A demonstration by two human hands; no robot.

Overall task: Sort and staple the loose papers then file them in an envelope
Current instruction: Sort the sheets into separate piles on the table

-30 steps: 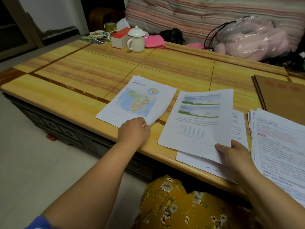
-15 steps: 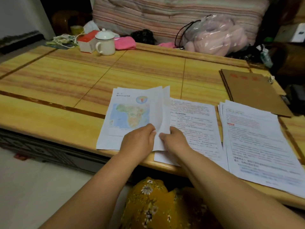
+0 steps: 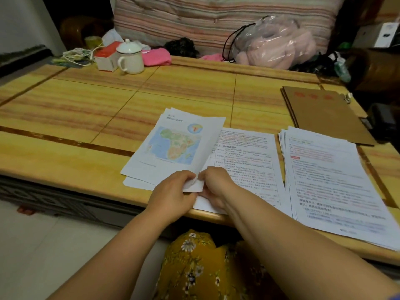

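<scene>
Pinching the map stack's (image 3: 173, 148) near corner, left hand (image 3: 171, 195) and right hand (image 3: 216, 187); loose grip risks sheets fanning misaligned.

Glossy, seemingly wooden table (image 3: 91, 109); paper sheets (image 3: 173, 146)

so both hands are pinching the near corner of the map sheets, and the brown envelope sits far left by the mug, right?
Not quite. The head view shows the left hand and right hand on the map sheets, but the brown envelope lies far right, away from the mug.

No legible text on the papers (image 3: 249, 161)
</scene>
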